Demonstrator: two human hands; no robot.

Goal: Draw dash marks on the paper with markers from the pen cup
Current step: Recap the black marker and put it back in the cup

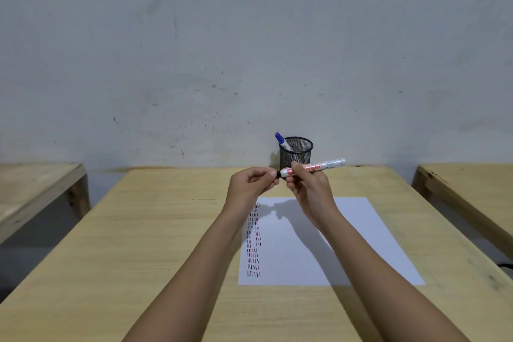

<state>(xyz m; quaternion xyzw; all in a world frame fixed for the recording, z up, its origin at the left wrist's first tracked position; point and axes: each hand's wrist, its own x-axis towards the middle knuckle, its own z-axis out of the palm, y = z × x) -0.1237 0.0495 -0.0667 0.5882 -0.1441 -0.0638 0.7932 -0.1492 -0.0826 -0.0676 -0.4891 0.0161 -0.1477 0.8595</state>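
My right hand (308,189) grips a white marker (329,165) by its barrel, held level above the table with its tail pointing right. My left hand (251,184) is closed around the marker's dark cap end (277,173); whether the cap is on or off is hidden by the fingers. Behind the hands a black mesh pen cup (297,151) stands at the table's far edge, with a blue-capped marker (283,141) leaning out of it to the left. A white paper (361,230) lies below my hands, with columns of red, blue and black dash marks (254,241) along its left side.
The wooden table (155,230) runs up to a grey wall (249,50). Two other wooden tables stand beside it, one at the left (36,186) and one at the right (472,186), with gaps between.
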